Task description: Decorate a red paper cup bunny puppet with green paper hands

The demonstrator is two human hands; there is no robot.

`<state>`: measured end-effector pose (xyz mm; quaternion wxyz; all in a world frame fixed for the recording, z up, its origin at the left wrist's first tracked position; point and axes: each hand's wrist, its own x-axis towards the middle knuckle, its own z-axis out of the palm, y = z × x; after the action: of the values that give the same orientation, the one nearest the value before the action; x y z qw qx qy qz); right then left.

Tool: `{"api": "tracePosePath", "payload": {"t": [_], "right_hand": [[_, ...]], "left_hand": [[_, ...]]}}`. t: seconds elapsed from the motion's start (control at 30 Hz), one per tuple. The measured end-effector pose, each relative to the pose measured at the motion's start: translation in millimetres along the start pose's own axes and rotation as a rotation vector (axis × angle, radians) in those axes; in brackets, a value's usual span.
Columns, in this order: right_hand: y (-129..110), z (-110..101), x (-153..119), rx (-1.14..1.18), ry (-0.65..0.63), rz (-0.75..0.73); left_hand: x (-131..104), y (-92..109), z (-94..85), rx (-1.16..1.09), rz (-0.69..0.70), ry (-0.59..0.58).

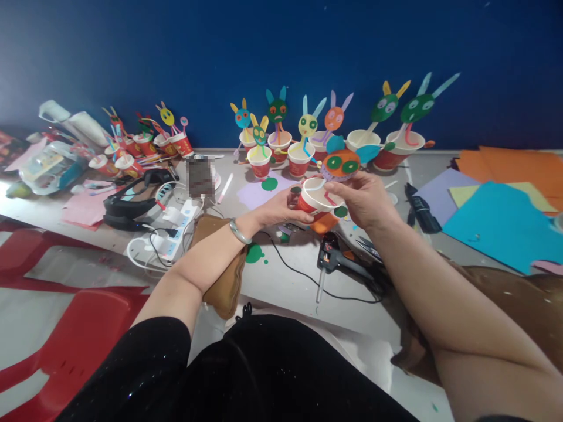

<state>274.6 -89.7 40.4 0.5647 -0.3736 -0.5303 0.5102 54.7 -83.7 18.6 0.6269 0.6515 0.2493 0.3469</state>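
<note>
**Steadied on one side, pinched on the other**

From my head camera, I see both hands together above the middle of the table (285, 284). My left hand (281, 210) is curled, partly closed, around the red paper cup (307, 206), its thumb along the near wall; I take this as keeping the cup from turning. The cup tips a little, so its white inside shows. My right hand (367, 196) is nearly closed, thumb in front and fingers behind, and appears to pinch the orange paper head (341, 166) by its lower right edge, just above the cup's rim. That grip leaves the green eyes uncovered.

The glue gun (336, 258) lies on the near side, nozzle towards me, probably set there for easy reach. Its black cord (299, 275) loops across the near edge, where a sleeve or wrist could catch it.

On the far side, the row of eared cups (300, 165) stands close behind my fingers, against the blue wall (281, 53), so there is little room to push forward. The power strip (178, 231) and brown cushion (224, 281) crowd the left; coloured card (488, 217) covers the far right. The freest room is near, left of the glue gun.
</note>
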Motion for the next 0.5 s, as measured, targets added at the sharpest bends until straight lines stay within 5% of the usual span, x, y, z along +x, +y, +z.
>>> {"api": "tracePosePath", "payload": {"t": [0.23,0.5], "right_hand": [[-11.9,5.2,-4.0,-0.051,-0.001,-0.086],[-56.5,12.1,-24.6,-0.218,-0.020,-0.301]], "left_hand": [[-1.9,-1.0,5.7,-0.015,-0.033,0.058],[-15.1,9.7,-1.8,0.156,0.122,0.031]]}}
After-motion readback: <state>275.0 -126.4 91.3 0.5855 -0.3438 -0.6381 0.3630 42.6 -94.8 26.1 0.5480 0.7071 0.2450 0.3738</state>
